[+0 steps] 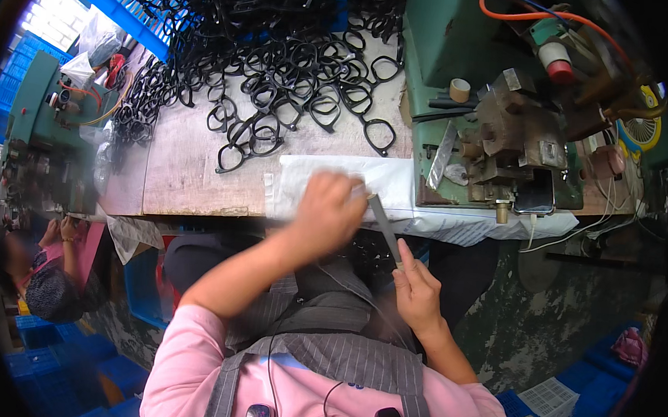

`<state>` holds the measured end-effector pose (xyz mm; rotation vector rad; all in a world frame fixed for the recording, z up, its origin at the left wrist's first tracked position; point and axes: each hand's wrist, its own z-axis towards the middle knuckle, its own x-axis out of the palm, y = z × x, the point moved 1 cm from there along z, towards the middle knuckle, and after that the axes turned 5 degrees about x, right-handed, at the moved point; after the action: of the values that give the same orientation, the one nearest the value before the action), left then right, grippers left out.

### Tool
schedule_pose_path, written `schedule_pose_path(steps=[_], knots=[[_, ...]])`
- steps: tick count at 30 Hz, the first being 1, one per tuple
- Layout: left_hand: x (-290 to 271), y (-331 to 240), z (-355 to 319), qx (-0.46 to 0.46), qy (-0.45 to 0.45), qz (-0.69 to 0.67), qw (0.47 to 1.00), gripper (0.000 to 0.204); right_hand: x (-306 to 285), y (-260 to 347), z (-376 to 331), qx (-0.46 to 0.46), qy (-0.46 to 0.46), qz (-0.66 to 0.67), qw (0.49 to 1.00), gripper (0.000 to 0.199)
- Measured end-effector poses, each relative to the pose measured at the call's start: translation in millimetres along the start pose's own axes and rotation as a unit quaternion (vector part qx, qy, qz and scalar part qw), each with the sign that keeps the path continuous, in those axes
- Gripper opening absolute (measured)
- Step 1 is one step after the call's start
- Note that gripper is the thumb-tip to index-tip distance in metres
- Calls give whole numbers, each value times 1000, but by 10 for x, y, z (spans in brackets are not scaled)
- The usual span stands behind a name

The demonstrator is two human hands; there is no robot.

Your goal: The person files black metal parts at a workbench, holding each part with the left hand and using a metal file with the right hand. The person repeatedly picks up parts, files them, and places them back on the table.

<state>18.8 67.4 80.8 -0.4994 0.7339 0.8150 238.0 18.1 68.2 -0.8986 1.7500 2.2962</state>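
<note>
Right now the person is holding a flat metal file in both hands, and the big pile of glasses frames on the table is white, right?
Not quite. The frames are black, not white, as the head view shows. The rest holds: the left hand and right hand both hold the flat metal file, and the pile lies on the table.

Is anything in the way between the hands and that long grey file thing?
Nothing visible is. The right hand already grips the lower end of the flat grey file, and the blurred left hand is right against its upper end.
</note>
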Motion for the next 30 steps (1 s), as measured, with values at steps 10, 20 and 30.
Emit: schedule_pose_path(steps=[10,20,30], knots=[[177,1377,697,40,312,103,944,53,-111,-41,-113,19,-32,11,999,52],[-445,1275,67,91,93,248,960,21,3,-30,-113,-3,1,26,1000,51],[-323,143,-420,-567,-86,-521,632,25,231,-179,-89,147,38,43,987,49]])
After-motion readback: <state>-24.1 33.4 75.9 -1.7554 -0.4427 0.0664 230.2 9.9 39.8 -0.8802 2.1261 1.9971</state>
